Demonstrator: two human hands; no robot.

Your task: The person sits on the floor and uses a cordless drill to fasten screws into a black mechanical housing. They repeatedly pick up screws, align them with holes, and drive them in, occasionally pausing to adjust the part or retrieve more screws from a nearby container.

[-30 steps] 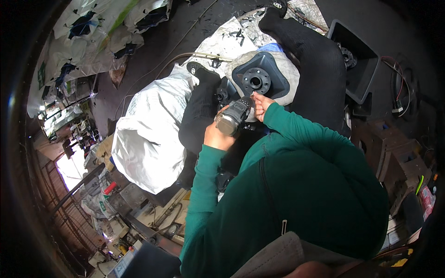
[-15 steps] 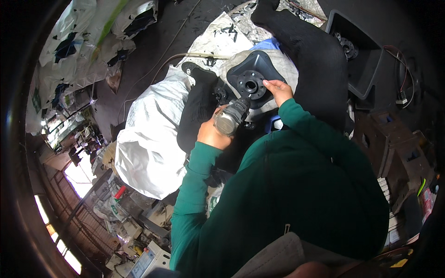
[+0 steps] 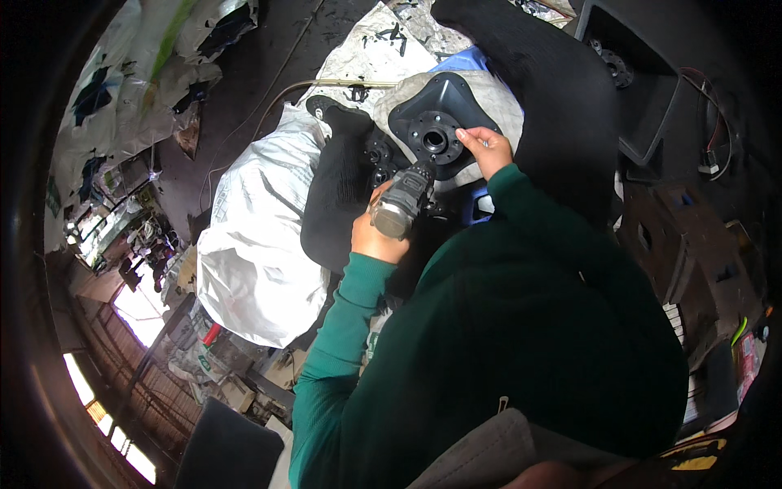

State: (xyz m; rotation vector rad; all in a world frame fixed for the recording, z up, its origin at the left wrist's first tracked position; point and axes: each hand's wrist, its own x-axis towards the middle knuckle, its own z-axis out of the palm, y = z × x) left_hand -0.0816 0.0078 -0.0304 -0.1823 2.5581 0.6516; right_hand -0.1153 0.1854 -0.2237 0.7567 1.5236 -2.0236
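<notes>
My left hand (image 3: 376, 238) is wrapped round a grey and black power drill (image 3: 397, 205). The drill's nose is at the lower edge of a round black flange (image 3: 432, 129) with a central hole and several small holes. That flange sits on a black, square-shaped part with rounded corners (image 3: 448, 91), which lies on a pale cloth pad between my legs. At the flange's right edge, my right hand (image 3: 491, 153) has thumb and forefinger pinched together. Whatever is between those fingertips is too small to make out. Small black round parts (image 3: 377, 153) lie left of the flange.
A white sack (image 3: 269, 236) lies beside my left leg. At the upper right stands a dark grey bin (image 3: 643, 106) holding a round black flange (image 3: 617, 69). Brown blocky boxes (image 3: 676, 236) stand on the right. A dark grey panel (image 3: 232, 448) is at the lower left.
The view has shifted slightly. My left hand keeps the drill at the flange's lower edge, and my right hand stays at its right edge. A dark grey panel has come into the lower left.
</notes>
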